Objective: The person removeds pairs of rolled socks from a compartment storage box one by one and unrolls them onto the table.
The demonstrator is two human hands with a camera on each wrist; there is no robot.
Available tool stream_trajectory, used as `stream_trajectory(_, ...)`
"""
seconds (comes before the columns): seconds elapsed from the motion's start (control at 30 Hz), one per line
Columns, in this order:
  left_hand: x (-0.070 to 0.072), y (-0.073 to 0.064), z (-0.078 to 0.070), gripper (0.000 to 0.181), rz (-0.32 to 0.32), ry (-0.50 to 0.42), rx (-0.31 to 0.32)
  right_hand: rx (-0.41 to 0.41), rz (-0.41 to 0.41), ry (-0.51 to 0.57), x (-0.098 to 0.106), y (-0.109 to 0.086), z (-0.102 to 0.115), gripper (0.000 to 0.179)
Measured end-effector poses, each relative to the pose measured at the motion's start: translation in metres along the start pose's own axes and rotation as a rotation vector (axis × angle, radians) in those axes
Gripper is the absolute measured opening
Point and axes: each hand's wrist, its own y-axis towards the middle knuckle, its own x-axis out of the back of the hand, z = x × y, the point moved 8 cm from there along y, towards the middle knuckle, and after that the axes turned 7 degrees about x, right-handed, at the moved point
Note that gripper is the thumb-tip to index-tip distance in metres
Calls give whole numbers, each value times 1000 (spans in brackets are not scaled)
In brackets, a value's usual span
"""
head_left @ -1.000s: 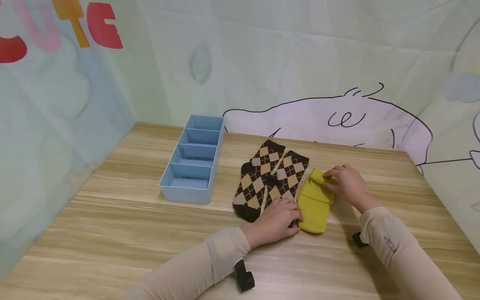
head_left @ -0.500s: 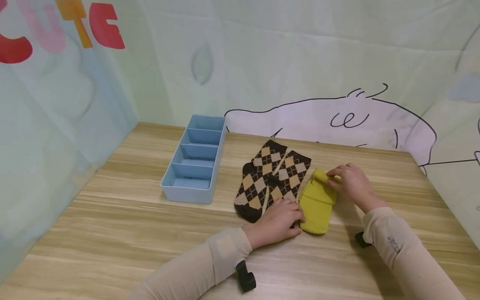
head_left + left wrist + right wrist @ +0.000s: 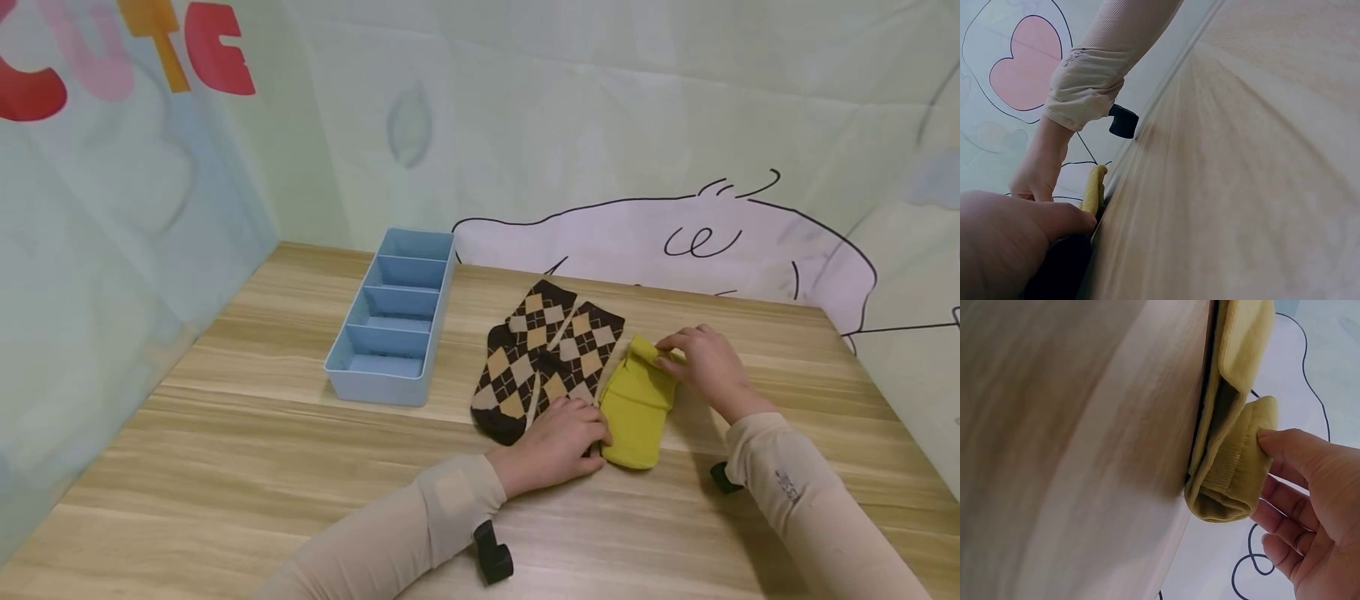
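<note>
A folded yellow sock (image 3: 637, 417) lies on the table, its far end turned over into a roll. My right hand (image 3: 705, 367) pinches that rolled end; in the right wrist view the thumb presses on the roll (image 3: 1235, 475) and the fingers are partly behind it. To the left lie two brown argyle socks (image 3: 506, 375), flat and side by side. My left hand (image 3: 555, 442) rests over the toe end of the nearer argyle sock (image 3: 588, 342), its fingertips at the yellow sock's left edge. Parts of both socks are hidden under that hand.
A blue divided box (image 3: 386, 387) with several compartments stands to the left of the socks. Printed cloth (image 3: 600, 125) hangs behind the wooden table (image 3: 262, 433) and along its left side. A black strap end (image 3: 492, 554) sticks out from the left wrist.
The whole scene shifts slightly to the right in the head view. Both hands keep their places on the socks, with no clear change in the yellow roll.
</note>
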Motion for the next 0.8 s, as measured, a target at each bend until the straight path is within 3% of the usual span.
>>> stream_trajectory(0.8, 0, -1, 0, 24, -3, 5, 3, -99, 39, 90, -5, 8, -21, 22)
